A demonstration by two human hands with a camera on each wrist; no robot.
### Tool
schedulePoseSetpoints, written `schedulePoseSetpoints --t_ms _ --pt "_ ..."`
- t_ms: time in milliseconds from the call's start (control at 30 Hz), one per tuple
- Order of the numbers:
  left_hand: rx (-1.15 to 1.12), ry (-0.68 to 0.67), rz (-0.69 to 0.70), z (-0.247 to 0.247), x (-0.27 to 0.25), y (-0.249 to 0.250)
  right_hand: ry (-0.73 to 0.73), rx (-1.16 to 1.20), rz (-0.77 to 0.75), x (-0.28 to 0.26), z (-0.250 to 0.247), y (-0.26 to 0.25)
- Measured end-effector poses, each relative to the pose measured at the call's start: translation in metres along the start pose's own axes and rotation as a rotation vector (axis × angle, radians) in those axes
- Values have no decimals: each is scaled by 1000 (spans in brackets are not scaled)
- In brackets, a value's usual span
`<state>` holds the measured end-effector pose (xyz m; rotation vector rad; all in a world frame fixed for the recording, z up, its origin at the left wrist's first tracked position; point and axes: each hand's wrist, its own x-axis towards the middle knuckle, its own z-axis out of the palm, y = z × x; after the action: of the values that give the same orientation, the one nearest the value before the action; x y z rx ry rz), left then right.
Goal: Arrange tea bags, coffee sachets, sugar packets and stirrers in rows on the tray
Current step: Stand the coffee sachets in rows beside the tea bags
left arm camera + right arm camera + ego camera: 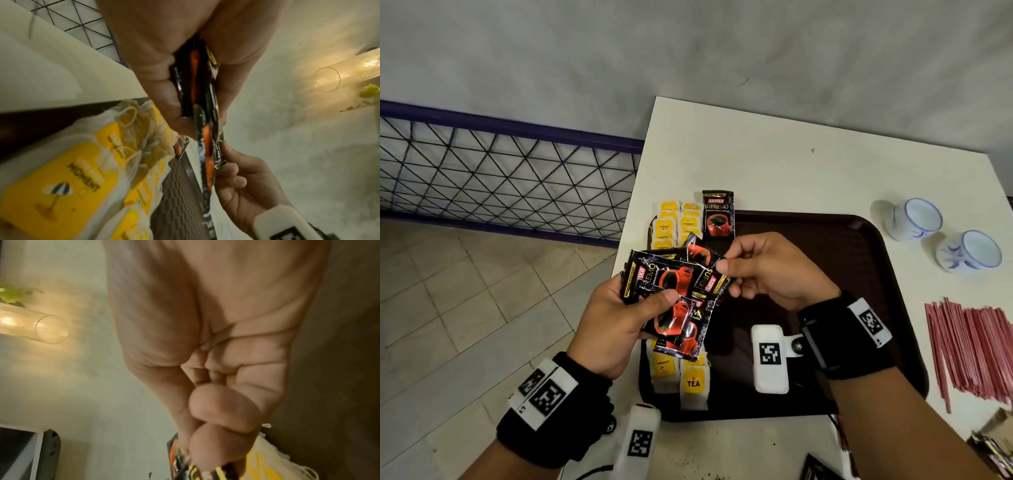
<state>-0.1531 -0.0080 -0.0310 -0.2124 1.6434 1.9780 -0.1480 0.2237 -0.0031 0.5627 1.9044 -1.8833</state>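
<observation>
My left hand (616, 322) grips a fanned bunch of black-and-red coffee sachets (674, 294) above the left edge of the dark brown tray (859, 240). My right hand (763, 270) pinches the right end of one sachet in that bunch between thumb and forefinger. One coffee sachet (718, 214) lies at the tray's far left corner. Yellow-tagged tea bags (678, 222) lie in two rows down the tray's left side, partly hidden under the sachets, with more tea bags (693, 383) near the front. In the left wrist view the sachets (203, 113) show edge-on above the tea bags (72, 170).
Two white-and-blue cups (914, 219) stand on the white table (756, 154) right of the tray. A heap of red stirrers (972, 346) lies at the right edge. More packets (993, 448) sit at the front right. A wire fence (500, 178) borders the floor on the left.
</observation>
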Motion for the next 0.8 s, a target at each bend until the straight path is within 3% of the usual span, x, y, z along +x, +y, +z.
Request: schedulePoseSetpoints --t_ms 200,367,467,667,800 --pt "123 18 92 4 -5 -1 -4 73 76 -1 5 2" --pt "182 -57 80 4 -8 0 31 -216 -91 -2 11 1" --pt "226 -71 95 4 -9 1 64 -263 -164 -1 15 0" --pt "342 -4 230 11 -15 1 240 -110 18 4 22 8" --pt "346 54 308 5 -22 4 411 116 42 2 11 7"
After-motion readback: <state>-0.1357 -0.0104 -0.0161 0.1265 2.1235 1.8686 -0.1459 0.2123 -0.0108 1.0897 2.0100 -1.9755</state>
